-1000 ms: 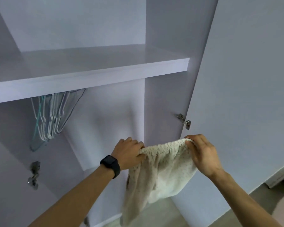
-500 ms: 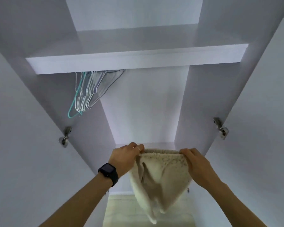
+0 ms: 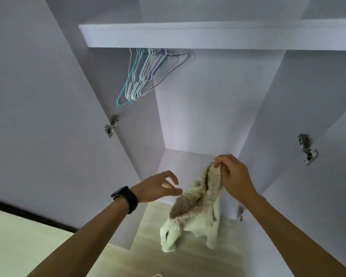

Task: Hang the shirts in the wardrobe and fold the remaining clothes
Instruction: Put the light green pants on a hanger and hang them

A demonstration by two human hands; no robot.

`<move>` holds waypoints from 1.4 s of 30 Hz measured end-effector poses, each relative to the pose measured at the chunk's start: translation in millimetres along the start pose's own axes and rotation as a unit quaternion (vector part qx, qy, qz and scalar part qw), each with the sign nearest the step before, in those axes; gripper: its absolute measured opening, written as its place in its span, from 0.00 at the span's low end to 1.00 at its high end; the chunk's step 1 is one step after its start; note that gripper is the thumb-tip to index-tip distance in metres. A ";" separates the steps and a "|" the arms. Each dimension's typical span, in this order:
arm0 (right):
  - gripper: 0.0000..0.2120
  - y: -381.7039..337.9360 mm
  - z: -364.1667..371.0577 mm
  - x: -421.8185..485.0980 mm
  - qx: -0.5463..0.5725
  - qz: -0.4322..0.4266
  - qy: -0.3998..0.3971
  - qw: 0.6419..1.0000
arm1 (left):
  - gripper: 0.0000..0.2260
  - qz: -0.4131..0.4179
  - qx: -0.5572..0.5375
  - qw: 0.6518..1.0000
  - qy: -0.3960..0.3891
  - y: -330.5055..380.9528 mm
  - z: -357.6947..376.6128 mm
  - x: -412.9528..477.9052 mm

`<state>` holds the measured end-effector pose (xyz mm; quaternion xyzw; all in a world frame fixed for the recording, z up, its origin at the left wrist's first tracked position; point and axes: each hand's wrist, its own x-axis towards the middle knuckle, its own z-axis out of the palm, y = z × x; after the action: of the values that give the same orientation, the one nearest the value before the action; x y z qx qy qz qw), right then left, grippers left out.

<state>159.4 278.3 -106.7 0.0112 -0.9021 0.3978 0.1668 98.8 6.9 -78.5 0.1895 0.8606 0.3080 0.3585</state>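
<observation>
My right grip [image 3: 235, 176] pinches the top edge of the cream garment [image 3: 196, 210], which hangs in front of the open wardrobe [image 3: 208, 108]. My left grip [image 3: 158, 186] is spread, fingertips just beside it. Wire hangers [image 3: 144, 76] hang under the shelf [image 3: 188, 37].

**Open wardrobe, one shelf, wood floor**

The white wardrobe [image 3: 204, 108] stands open. A white shelf [image 3: 208, 36] runs across near its top, showing only its front edge and underside. Just beneath it, toward the left, a tight bunch of thin hangers [image 3: 142, 76] hangs, teal, white and lilac; what holds them is hidden. Below is the white base panel [image 3: 180, 160], and in front a pale wood floor [image 3: 178, 262].
</observation>
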 end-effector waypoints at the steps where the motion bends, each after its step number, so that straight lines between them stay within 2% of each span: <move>1: 0.17 -11.6 -3.0 10.1 0.028 -0.005 -0.014 0.999 | 0.15 0.010 -0.050 0.998 0.038 9.8 -13.2 5.7; 3: 0.13 -36.7 -9.4 25.6 0.079 0.012 -0.044 0.996 | 0.11 0.063 -0.058 0.991 0.100 35.6 -35.3 17.3; 6: 0.09 -67.7 -25.5 38.9 0.136 0.027 -0.030 0.990 | 0.18 0.158 0.038 0.981 0.103 80.4 -54.1 25.9; 8: 0.08 -77.9 -40.8 46.2 0.151 0.021 -0.001 0.988 | 0.21 0.163 0.064 0.983 0.058 98.5 -63.5 31.4; 10: 0.09 -83.8 -53.0 52.3 0.145 0.010 0.012 0.989 | 0.22 0.132 0.031 0.991 -0.012 109.5 -69.1 32.6; 12: 0.10 -88.9 -59.6 56.9 0.149 0.008 0.021 0.989 | 0.22 0.147 0.010 0.988 -0.037 120.2 -68.4 37.1; 15: 0.11 -92.2 -60.5 61.3 0.139 0.002 0.039 0.990 | 0.16 0.214 0.018 0.976 0.044 132.4 -62.2 43.8; 18: 0.09 -83.6 -66.5 63.2 0.167 0.046 0.098 0.980 | 0.14 0.235 0.015 0.966 0.106 136.8 -63.5 47.8; 20: 0.22 -71.2 -72.5 59.2 0.170 0.111 0.054 0.978 | 0.12 0.255 -0.029 0.955 0.150 140.0 -68.0 46.7; 22: 0.36 -56.9 -67.9 44.5 0.122 0.162 -0.076 0.976 | 0.10 0.267 -0.079 0.941 0.191 144.6 -75.9 43.0; 24: 0.41 -42.1 -56.6 27.9 0.040 0.163 -0.140 0.976 | 0.10 0.269 -0.061 0.931 0.237 148.5 -89.6 40.3; 25: 0.38 -34.7 -52.0 24.5 -0.007 0.150 -0.131 0.980 | 0.11 0.265 -0.035 0.928 0.260 149.0 -97.4 39.0; 28: 0.09 -32.8 -55.8 41.4 -0.109 0.097 -0.056 0.988 | 0.18 0.239 -0.006 0.922 0.304 141.9 -119.6 30.1; 29: 0.04 -34.2 -61.8 49.0 -0.107 0.086 -0.028 0.990 | 0.22 0.224 -0.004 0.922 0.316 135.4 -126.2 25.3; 31: 0.04 -36.5 -76.9 64.2 -0.063 0.089 0.025 0.994 | 0.28 0.172 0.067 0.920 0.345 117.9 -139.8 12.5; 33: 0.05 -31.6 -91.5 76.8 -0.047 0.107 0.043 0.992 | 0.25 0.130 0.158 0.917 0.343 101.9 -151.4 -1.9; 34: 0.07 -29.9 -95.2 83.5 -0.042 0.107 0.035 0.993 | 0.22 0.128 0.163 0.917 0.342 95.2 -154.8 -9.2; 39: 0.12 -32.2 -88.4 107.7 -0.023 0.092 -0.001 0.995 | 0.11 0.174 0.011 0.925 0.337 83.1 -153.1 -32.4; 42: 0.12 -34.7 -72.2 119.8 -0.043 0.074 -0.029 0.996 | 0.10 0.143 0.016 0.916 0.374 73.1 -154.1 -42.5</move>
<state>72.6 320.2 0.6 -0.0513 -0.9212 0.3692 0.1115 22.0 -23.1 76.7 0.1874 0.9002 0.3910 -0.0407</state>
